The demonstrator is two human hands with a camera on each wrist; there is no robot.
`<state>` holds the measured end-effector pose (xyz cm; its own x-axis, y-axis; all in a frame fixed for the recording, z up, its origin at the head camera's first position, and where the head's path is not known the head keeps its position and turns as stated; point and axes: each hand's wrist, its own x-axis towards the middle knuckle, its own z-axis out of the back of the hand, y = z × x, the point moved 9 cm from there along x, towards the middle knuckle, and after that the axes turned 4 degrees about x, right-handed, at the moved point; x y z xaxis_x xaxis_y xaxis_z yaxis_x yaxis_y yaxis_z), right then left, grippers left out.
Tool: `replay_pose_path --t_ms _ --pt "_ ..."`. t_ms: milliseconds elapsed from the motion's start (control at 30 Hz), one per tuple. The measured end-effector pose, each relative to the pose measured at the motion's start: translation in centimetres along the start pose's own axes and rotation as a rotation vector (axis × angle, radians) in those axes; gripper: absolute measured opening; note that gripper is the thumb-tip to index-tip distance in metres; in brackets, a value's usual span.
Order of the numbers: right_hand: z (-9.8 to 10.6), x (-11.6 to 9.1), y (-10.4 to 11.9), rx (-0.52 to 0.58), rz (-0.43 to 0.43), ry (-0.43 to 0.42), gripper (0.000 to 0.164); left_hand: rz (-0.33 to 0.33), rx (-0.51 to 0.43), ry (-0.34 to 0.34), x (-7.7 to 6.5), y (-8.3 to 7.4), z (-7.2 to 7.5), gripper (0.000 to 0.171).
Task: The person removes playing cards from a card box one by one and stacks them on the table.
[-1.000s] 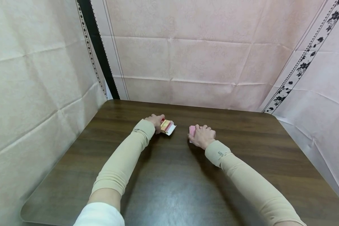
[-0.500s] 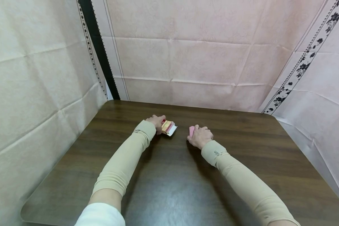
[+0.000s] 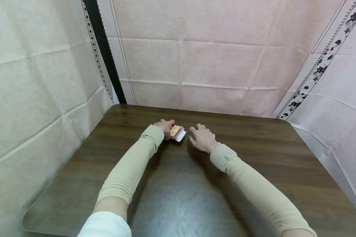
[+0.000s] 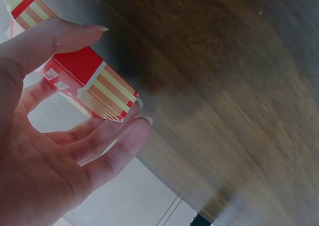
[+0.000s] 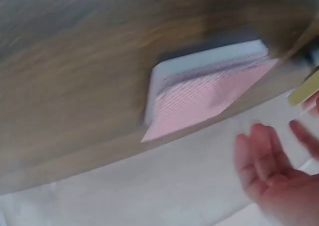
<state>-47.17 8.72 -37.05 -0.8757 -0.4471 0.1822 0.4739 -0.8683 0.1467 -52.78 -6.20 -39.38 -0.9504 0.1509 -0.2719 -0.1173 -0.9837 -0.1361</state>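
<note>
In the head view my left hand (image 3: 165, 127) grips a red and yellow-striped card box (image 3: 178, 132), whose white flap (image 3: 181, 136) stands open toward the right. Seen from the left wrist, the thumb lies over one side of the box (image 4: 82, 66) and the fingers curl under the other. My right hand (image 3: 203, 139) is just right of the box, its fingers loosely spread and holding nothing. A stack of pink-backed playing cards (image 5: 214, 94) lies on the table in the blurred right wrist view, apart from the right hand's fingertips (image 5: 256, 133). The head view hides the stack.
Both hands work near the far side of a dark brown wooden table (image 3: 172, 184) with rounded corners. Pale cloth (image 3: 210, 65) hangs behind it, and more cloth (image 3: 26, 98) along the left and right sides.
My right hand was over the pink cards; it has let go of them and shifted left toward the box, fingers opening. The left hand and card box stay nearly still.
</note>
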Motion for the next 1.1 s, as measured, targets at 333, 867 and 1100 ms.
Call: replay_pose_path --t_ms 333,867,1100 --pt "-2.9 1.1 2.4 -0.075 0.102 0.148 0.052 -0.024 -0.015 0.008 -0.4 -1.2 0.2 0.075" --pt "-2.5 1.2 2.5 -0.010 0.140 0.108 0.042 -0.026 -0.013 0.007 -0.6 -0.8 0.4 0.076" --pt "-1.7 1.4 2.7 0.077 0.142 0.028 0.050 -0.037 -0.031 0.019 -0.5 -1.1 0.0 0.077"
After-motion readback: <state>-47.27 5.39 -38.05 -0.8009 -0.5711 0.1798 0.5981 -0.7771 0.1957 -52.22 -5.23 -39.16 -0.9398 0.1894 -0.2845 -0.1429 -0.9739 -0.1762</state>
